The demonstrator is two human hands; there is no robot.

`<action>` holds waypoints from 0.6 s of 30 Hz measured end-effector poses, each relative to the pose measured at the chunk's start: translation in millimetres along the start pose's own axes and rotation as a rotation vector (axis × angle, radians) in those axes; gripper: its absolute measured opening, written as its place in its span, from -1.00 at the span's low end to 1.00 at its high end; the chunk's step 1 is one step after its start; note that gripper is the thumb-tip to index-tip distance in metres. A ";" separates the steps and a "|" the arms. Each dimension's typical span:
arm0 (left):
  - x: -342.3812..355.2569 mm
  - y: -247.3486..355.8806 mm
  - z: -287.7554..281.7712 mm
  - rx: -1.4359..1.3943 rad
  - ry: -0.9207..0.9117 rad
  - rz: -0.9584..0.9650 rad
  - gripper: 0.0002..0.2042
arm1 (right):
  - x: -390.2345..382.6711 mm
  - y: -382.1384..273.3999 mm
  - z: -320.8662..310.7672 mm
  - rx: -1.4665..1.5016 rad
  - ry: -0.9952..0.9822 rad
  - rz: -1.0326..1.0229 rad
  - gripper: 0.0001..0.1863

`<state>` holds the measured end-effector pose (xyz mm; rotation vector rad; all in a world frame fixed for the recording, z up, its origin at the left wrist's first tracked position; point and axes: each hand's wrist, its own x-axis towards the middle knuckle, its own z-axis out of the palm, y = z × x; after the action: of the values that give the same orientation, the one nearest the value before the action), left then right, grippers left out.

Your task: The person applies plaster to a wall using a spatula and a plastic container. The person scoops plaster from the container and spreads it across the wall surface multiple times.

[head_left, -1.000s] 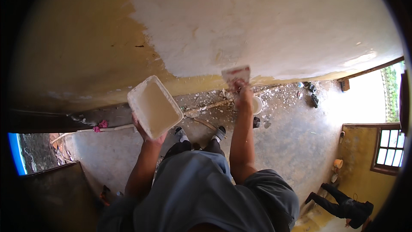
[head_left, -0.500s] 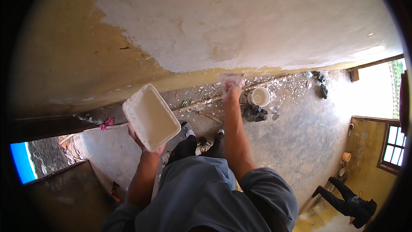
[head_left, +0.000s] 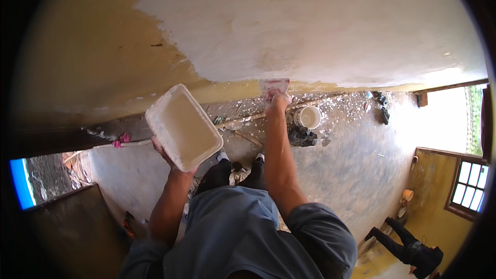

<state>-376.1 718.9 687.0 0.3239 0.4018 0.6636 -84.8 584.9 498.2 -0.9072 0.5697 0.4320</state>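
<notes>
My left hand (head_left: 169,160) supports a white rectangular tub (head_left: 162,130) from beneath and along its side. Pale cream paste lies in the tub, and its rim is smeared. My right hand (head_left: 276,99) grips a wide flat scraper (head_left: 275,83), with the blade at the low part of the wall (head_left: 320,36). Much of that wall has a whitish coat, while bare yellow shows on the left and in a strip along the bottom. The fingers of my right hand are partly blurred.
White flakes and a long pole (head_left: 243,120) lie along the wall's foot. A white bucket (head_left: 309,118) stands beside a black plastic bag (head_left: 302,136). At the lower right is another person (head_left: 413,248) in dark clothes, near an orange container (head_left: 407,195). A bright doorway (head_left: 444,113) opens on the right.
My right hand has moved the scraper slightly left and up, and its blade now shows more sharply. The left hand still holds the tub. The whole view has shifted a little.
</notes>
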 end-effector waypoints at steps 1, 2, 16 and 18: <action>5.2 -2.2 2.1 0.011 -0.023 -0.021 -0.07 | 24.4 0.1 -4.2 0.048 0.054 0.096 -0.78; 0.3 -1.2 -2.7 0.007 0.001 -0.003 -0.08 | 12.1 -1.8 15.8 0.040 0.013 0.086 -0.79; -15.1 5.3 3.1 -0.049 0.089 0.023 -0.31 | -27.8 5.5 6.0 -0.145 -0.092 -0.136 -0.70; -10.9 5.4 0.7 -0.018 0.111 -0.017 -0.31 | 16.5 13.6 -4.9 -0.078 -0.053 -0.115 -0.70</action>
<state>-386.4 715.7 692.6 0.2675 0.5036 0.6704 -81.3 590.1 477.1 -0.9951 0.4523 0.3749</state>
